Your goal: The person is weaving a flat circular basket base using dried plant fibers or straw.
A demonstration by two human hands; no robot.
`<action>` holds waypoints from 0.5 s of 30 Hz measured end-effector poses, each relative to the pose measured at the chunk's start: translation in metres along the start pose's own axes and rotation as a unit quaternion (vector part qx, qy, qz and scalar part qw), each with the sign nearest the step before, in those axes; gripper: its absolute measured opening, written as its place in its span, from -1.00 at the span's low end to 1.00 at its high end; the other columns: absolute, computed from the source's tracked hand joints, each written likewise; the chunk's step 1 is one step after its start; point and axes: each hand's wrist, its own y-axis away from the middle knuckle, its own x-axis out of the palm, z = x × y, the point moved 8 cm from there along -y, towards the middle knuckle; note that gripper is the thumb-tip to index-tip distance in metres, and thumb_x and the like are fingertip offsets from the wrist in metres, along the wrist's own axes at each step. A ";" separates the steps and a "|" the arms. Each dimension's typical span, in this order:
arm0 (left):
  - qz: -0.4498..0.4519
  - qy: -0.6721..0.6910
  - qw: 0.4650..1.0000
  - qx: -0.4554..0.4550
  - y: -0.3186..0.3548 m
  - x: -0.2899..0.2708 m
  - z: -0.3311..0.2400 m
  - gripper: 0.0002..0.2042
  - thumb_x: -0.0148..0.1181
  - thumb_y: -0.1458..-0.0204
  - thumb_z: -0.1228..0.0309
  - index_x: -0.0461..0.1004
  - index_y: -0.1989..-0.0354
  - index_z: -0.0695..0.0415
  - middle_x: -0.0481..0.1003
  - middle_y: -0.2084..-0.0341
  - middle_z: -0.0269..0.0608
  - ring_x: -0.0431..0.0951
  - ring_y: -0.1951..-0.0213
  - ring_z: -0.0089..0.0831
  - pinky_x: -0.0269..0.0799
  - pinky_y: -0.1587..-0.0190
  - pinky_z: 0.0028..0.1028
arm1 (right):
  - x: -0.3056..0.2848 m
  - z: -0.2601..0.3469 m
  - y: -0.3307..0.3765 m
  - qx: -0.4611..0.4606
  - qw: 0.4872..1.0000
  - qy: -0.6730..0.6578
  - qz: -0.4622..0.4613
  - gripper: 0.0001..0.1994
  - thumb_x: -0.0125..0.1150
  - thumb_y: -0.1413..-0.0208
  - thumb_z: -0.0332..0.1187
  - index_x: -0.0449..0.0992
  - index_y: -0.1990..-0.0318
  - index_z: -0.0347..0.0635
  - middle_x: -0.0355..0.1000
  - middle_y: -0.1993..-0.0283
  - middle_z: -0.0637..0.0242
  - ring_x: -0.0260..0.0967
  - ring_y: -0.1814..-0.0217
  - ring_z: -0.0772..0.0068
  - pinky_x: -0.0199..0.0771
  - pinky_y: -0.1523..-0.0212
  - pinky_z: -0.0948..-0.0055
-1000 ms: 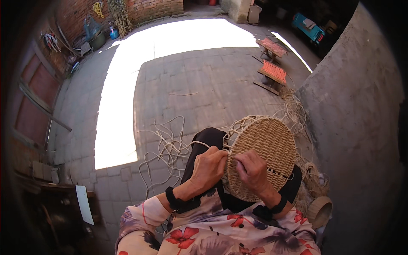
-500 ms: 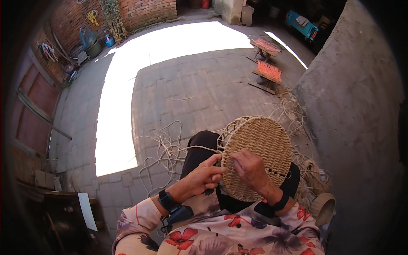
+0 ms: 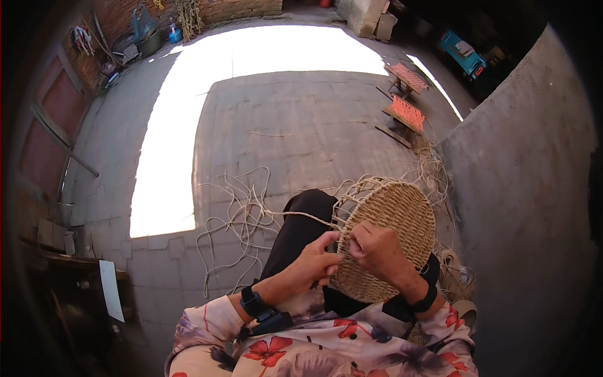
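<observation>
A round woven basket [image 3: 405,220] of tan cord rests tilted on my lap, its flat woven base facing me and open loops along its far left side. At the basket's left rim is my left hand [image 3: 316,261], thumb and forefinger against the edge, other fingers curled. My right hand [image 3: 378,252] lies over the base near the same rim with its fingers pinched together; what they hold is hidden. A tan cord [image 3: 298,214] runs from the rim leftward across my dark trouser leg to a loose tangle on the ground.
Loose cord [image 3: 242,201] spreads over the paving at left, and more cord [image 3: 455,273] lies by the wall [image 3: 521,182] on the right. Two low stools [image 3: 405,114] with red woven seats stand ahead. A dark cabinet [image 3: 69,301] is at lower left.
The view has shifted slightly. My right hand stays pinched near the rim and my left hand remains at the basket's edge; the basket appears tilted a little more.
</observation>
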 end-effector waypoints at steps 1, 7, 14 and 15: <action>-0.077 -0.117 0.987 0.076 0.005 -0.005 -0.017 -0.63 0.08 -0.22 0.47 0.23 -0.17 -0.06 0.27 0.65 -0.49 0.22 0.68 -0.71 0.12 0.66 -0.62 | -0.001 0.000 -0.002 0.006 1.000 -0.005 -0.002 -0.86 0.26 0.12 -0.52 0.39 0.43 -0.23 0.34 0.47 0.15 0.42 0.44 0.08 0.45 0.44 0.18; -0.127 -0.414 0.878 0.204 0.007 -0.016 -0.055 -0.73 0.11 -0.17 0.42 0.38 -0.04 0.09 0.43 0.71 -0.32 0.40 0.70 -0.57 0.31 0.61 -0.50 | -0.007 0.016 -0.006 0.018 0.999 0.029 -0.036 -0.84 0.23 0.14 -0.49 0.35 0.40 -0.23 0.30 0.47 0.14 0.42 0.43 0.03 0.45 0.41 0.13; -0.174 -0.395 0.869 0.243 0.014 -0.015 -0.054 -0.69 0.20 -0.09 0.50 0.29 0.03 0.22 0.46 0.66 -0.26 0.46 0.62 -0.55 0.35 0.55 -0.48 | 0.002 -0.005 0.003 0.136 0.973 -0.174 -0.060 -0.80 0.14 0.12 -0.64 0.32 0.32 -0.22 0.30 0.49 0.16 0.38 0.50 0.13 0.36 0.47 0.22; -0.196 -0.372 0.869 0.260 0.016 -0.017 -0.055 -0.69 0.21 -0.07 0.52 0.27 0.05 0.25 0.47 0.64 -0.25 0.46 0.62 -0.55 0.35 0.55 -0.48 | 0.001 -0.005 0.002 0.152 0.970 -0.183 -0.056 -0.81 0.12 0.08 -0.64 0.32 0.30 -0.22 0.31 0.51 0.16 0.37 0.52 0.15 0.34 0.48 0.23</action>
